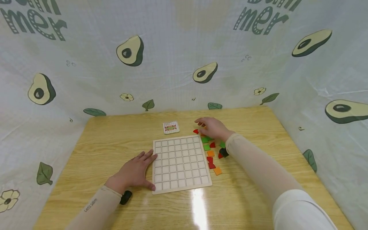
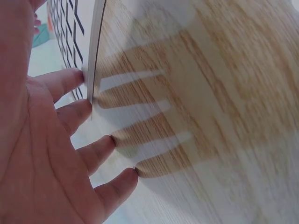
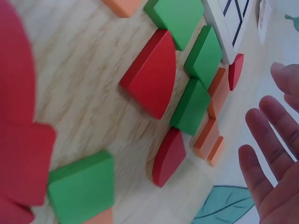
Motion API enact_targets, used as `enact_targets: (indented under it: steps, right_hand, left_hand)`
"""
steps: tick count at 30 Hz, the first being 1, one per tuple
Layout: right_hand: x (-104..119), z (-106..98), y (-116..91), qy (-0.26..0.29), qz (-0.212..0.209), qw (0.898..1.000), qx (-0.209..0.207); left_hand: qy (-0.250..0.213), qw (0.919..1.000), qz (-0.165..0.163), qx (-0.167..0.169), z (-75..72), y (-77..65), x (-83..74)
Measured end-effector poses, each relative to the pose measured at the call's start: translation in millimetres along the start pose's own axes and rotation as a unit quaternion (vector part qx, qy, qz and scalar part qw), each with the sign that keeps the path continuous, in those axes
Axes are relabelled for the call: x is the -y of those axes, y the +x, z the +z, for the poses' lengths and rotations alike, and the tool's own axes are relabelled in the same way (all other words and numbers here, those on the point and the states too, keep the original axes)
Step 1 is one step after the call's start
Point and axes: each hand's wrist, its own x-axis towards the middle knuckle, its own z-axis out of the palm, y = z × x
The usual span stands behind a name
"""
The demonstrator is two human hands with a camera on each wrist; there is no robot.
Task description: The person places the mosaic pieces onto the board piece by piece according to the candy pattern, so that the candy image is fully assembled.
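A pale square grid board lies on the table. My left hand is spread along its left side, with thumb and fingertips touching the edge; in the left wrist view two fingers reach the board's rim. Beyond the board's far right corner, my right hand hovers over small coloured pieces, its fingers extended and holding nothing. Around it lie red rounded wedges, green squares and orange pieces. The right hand and forearm partly cover the pieces in the head view.
A small card with a printed grid pattern lies behind the board. More red pieces and an orange square run along the board's right side. A cloth printed with avocados hangs around the wooden table.
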Motion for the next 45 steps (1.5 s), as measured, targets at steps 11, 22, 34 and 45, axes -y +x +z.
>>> enact_targets:
  steps: [11, 22, 34, 45]
  right_hand:
    - [-2.9, 9.4, 10.0, -0.088, -0.016, 0.995, 0.033]
    - [-5.6, 13.3, 11.0, -0.119, -0.033, 0.992, 0.029]
    - [-6.7, 5.1, 14.8, -0.119, -0.076, 0.988, 0.060]
    - [-9.7, 10.8, 18.7, -0.139, -0.101, 0.984, 0.051]
  left_hand:
    - [-0.004, 1.0000, 0.000, 0.006, 0.4, 2.3, -1.8]
    - [-0.006, 1.0000, -0.003, 0.003, 0.2, 0.2, -2.1]
    - [-0.002, 1.0000, -0.002, 0.000, 1.1, -0.9, -0.3]
    - [-0.001, 1.0000, -0.001, 0.000, 1.2, -2.3, 2.8]
